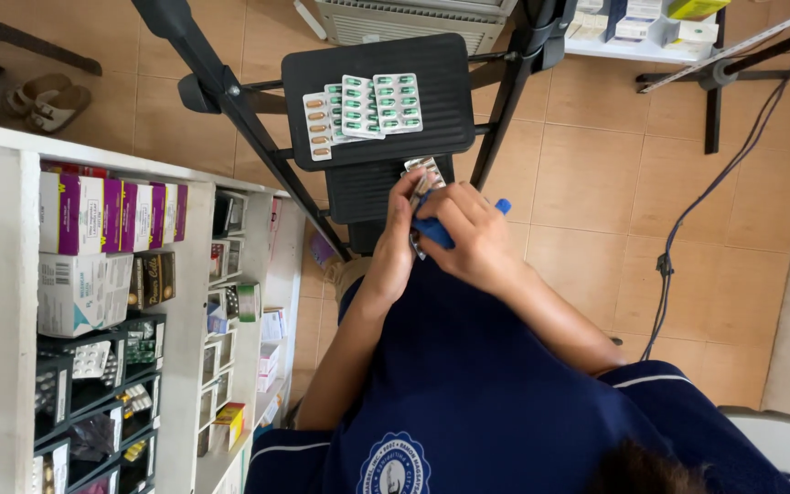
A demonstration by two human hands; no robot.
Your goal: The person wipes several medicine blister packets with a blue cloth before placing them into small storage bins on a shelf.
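left hand [395, 242] pinches silver foil blister strip [425, 170], steadying it | right hand [473, 233] grips blue-handled tool [438, 231] against it | green capsule blister sheets [368, 108] lie sorted on black step stool [441, 119]

Silvery foil blister strip [426, 170]: upright, pinched at its lower part, just near of the black tray.
Blue plastic tool [436, 230]: gripped crosswise, tip poking out right.

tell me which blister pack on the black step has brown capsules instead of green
The leftmost blister pack on the black step, a narrow strip of brown capsules. The packs beside it hold green capsules and overlap each other.
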